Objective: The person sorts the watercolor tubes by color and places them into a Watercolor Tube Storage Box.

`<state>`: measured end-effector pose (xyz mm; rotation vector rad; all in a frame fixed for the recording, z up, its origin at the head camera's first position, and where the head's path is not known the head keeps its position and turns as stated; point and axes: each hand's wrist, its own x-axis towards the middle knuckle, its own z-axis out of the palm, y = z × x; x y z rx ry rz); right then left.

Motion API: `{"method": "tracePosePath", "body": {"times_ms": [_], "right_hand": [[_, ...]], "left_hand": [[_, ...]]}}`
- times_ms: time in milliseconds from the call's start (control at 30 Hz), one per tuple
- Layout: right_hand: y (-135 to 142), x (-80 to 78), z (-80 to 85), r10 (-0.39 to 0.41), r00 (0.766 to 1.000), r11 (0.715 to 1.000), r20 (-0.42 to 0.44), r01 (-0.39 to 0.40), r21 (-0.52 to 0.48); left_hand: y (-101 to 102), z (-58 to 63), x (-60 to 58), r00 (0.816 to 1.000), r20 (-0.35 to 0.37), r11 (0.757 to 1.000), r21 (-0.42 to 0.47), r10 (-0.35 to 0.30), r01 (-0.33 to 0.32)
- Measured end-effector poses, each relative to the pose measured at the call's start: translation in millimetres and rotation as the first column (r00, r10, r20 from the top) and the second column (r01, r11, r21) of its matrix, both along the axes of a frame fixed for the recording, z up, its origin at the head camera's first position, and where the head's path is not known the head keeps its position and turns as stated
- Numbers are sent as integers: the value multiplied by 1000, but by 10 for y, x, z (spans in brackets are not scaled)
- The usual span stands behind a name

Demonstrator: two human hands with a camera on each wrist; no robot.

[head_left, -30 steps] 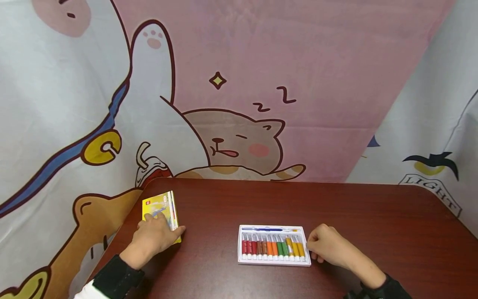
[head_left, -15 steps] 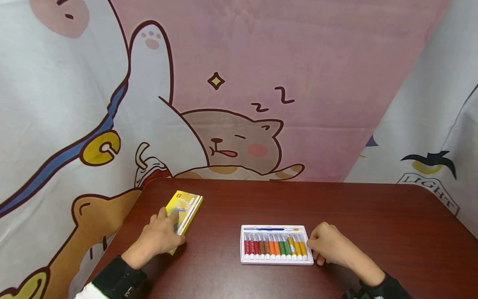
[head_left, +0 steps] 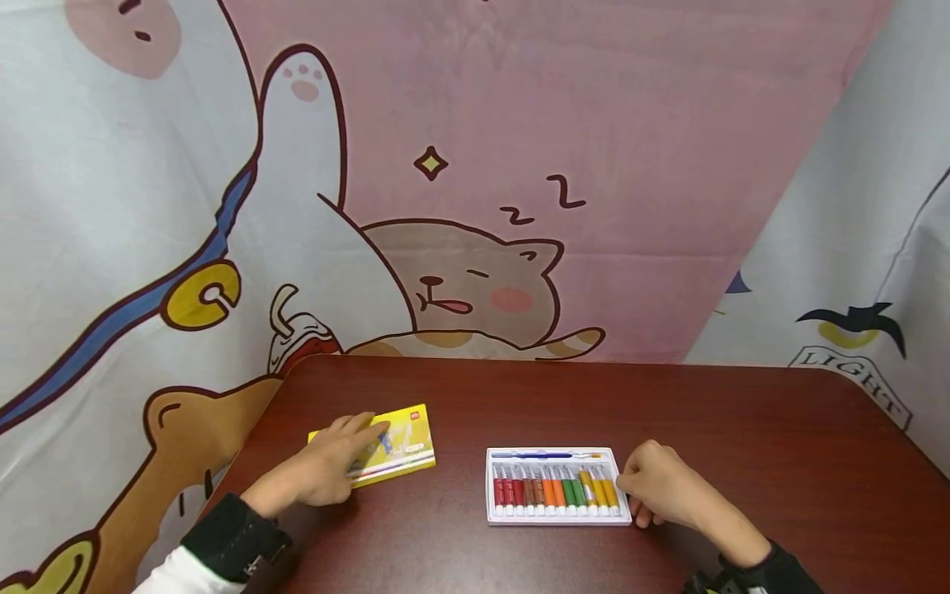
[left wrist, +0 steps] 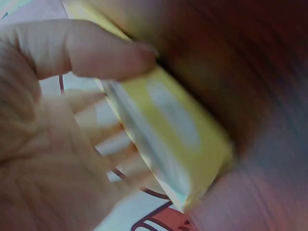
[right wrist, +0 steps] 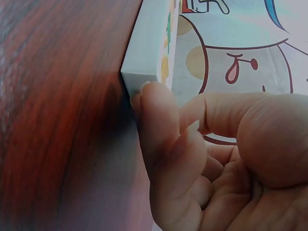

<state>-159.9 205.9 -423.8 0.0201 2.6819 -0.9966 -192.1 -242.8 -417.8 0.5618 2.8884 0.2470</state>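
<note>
A flat yellow box [head_left: 404, 441] with a printed cover lies at the left of the table, turned with its long side towards me. My left hand [head_left: 334, 462] grips its left part, fingers spread over the cover. In the left wrist view, the thumb is along one side of the blurred yellow box [left wrist: 187, 125], the other fingers behind it. Right of it, a white tray [head_left: 549, 521] holds several paint tubes [head_left: 552, 492] in reds, browns, orange, green and ochre, with a blue paintbrush [head_left: 545, 455] above them. My right hand [head_left: 664, 487] holds the tray's right end with curled fingers.
The brown wooden table [head_left: 445, 553] has rounded far corners. Right behind its far edge hangs a cloth [head_left: 631, 165] printed with cartoon animals.
My left hand has brought the yellow box from the far left towards the middle and turned it clockwise. The paint tray has slid slightly right along with my right hand.
</note>
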Motion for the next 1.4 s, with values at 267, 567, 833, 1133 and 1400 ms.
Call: {"method": "tracePosePath", "body": {"times_ms": [267,567,833,1133,1400], "right_hand": [[21,-4,3,-17,1000,1000,8,17,-1],[48,-15,28,-45,999,999,15,45,4],[97,-69,7,-60,998,998,20,61,-10],[139,-122,-28,-81,997,996,3,81,-33],[113,-147,-41,-94,995,994,-10,94,-58]], "left_hand": [[-96,31,-20,999,-29,991,136,15,-11],[-214,218,55,865,-33,865,65,500,-497],[-288,129,7,872,91,871,70,480,-487],[-157,69,1,876,189,855,204,444,-478],[38,38,-33,897,173,865,245,406,-438]]}}
